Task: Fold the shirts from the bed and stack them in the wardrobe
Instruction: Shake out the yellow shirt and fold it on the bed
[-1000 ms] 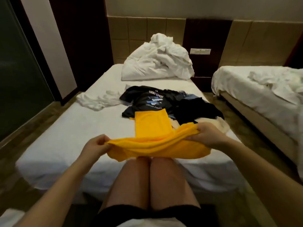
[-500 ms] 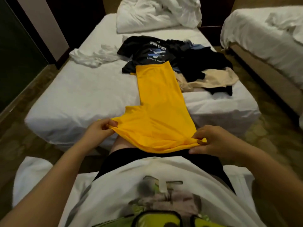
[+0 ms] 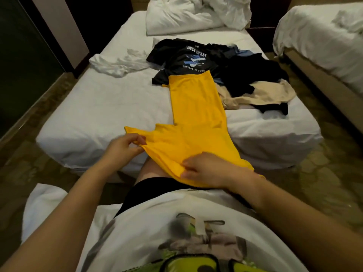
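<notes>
Left hand (image 3: 125,148), head view: fingers curled, pinching sleeve edge of yellow shirt (image 3: 196,118). Right hand (image 3: 208,169): clamped on near end of same shirt, over lap. Shirt stretched lengthwise from lap across bed (image 3: 98,107), far end overlapping black shirt (image 3: 188,59).

Two white-sheeted beds, a floor gap between them: centre bed (image 3: 110,107) and second bed (image 3: 314,36) at right. Crumpled white duvet (image 3: 196,14) at the centre bed's head. Floor (image 3: 324,173) brownish, patterned (material unclear). Dark glass panel (image 3: 23,61) left, pale wall strip (image 3: 62,30) beside it. Lighting dim, warm.
</notes>
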{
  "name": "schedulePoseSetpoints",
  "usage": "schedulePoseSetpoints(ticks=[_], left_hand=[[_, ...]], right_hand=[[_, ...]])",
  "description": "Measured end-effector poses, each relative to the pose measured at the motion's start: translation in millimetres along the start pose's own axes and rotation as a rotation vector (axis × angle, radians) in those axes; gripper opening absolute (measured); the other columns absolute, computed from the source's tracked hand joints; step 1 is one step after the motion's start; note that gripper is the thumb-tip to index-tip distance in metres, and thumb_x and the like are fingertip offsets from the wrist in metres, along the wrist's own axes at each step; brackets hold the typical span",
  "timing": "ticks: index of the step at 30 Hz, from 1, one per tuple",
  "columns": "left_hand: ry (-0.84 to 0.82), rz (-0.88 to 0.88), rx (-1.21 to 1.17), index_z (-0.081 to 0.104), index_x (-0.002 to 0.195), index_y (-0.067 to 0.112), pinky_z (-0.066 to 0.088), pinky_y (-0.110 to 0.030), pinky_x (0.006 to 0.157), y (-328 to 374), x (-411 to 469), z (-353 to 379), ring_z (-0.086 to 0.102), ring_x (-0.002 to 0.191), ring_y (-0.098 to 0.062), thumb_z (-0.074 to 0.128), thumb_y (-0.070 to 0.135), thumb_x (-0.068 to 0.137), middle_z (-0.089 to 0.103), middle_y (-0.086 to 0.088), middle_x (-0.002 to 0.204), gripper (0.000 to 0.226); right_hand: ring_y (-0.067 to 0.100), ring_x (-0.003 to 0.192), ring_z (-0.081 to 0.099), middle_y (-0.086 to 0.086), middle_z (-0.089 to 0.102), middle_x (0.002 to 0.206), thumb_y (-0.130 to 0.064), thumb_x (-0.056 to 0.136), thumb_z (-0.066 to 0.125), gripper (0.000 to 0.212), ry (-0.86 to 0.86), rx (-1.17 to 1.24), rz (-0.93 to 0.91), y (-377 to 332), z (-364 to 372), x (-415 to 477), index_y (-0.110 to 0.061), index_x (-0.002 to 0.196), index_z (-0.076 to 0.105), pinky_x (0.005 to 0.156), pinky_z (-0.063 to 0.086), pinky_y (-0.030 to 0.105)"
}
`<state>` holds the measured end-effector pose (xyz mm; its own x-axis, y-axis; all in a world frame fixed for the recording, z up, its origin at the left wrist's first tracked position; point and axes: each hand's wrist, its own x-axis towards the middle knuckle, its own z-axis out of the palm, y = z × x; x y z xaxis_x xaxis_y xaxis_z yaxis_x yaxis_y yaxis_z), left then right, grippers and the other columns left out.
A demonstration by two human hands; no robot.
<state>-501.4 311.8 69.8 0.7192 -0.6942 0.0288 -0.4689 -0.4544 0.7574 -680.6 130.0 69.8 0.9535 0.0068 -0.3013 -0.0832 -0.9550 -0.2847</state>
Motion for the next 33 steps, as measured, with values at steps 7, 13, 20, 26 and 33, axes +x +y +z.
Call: schedulePoseSetpoints(ticks=[7,13,20,26,33], left_hand=[[-0.357,0.592,0.372,0.060,0.122,0.020,0.032,-0.019,0.088,97.0,27.6,44.6,0.038,0.134,-0.020,0.054,-0.004,0.075,0.038,0.001,0.147,0.053],[-0.589,0.423,0.268,0.029,0.138,0.035,0.028,-0.023,0.107,60.0,19.9,61.7,0.034,0.135,-0.018,0.048,0.034,0.085,0.035,0.003,0.148,0.057],[-0.725,0.429,0.368,0.047,0.137,0.020,0.021,0.007,0.083,41.8,11.1,60.8,0.037,0.096,0.015,0.059,0.013,0.083,0.056,-0.003,0.126,0.056],[-0.745,0.606,0.656,0.024,0.145,0.036,0.020,-0.024,0.112,35.8,6.1,68.9,0.024,0.140,-0.008,0.031,0.062,0.068,0.027,0.008,0.153,0.081],[-0.684,0.646,0.745,-0.001,0.142,0.045,0.021,-0.038,0.110,30.3,-3.6,78.4,0.020,0.142,-0.011,0.019,0.070,0.069,0.017,0.007,0.157,0.079]], right_hand=[[0.024,0.119,0.050,0.004,0.058,0.129,-0.050,0.090,0.051,0.047,0.116,0.030,-0.064,-10.3,3.4,-26.2,-0.025,0.130,0.052,0.102,0.034,0.033],[0.017,0.123,0.047,-0.004,0.053,0.134,-0.044,0.084,0.061,0.050,0.207,-0.023,-0.032,2.8,5.6,-43.3,-0.027,0.130,0.053,0.100,0.034,0.029],[0.016,0.129,0.041,-0.004,0.045,0.143,-0.045,0.082,0.065,0.061,0.115,-0.010,-0.022,8.4,-1.3,-50.6,-0.023,0.136,0.048,0.106,0.027,0.024],[0.014,0.131,0.038,-0.002,0.044,0.144,-0.041,0.086,0.062,0.055,0.092,0.041,0.011,11.8,0.3,-54.1,-0.021,0.135,0.049,0.105,0.022,0.019],[0.019,0.118,0.052,0.002,0.060,0.128,-0.027,0.096,0.050,0.031,0.195,0.108,0.027,13.2,4.4,-57.3,-0.015,0.122,0.062,0.093,0.034,0.024]])
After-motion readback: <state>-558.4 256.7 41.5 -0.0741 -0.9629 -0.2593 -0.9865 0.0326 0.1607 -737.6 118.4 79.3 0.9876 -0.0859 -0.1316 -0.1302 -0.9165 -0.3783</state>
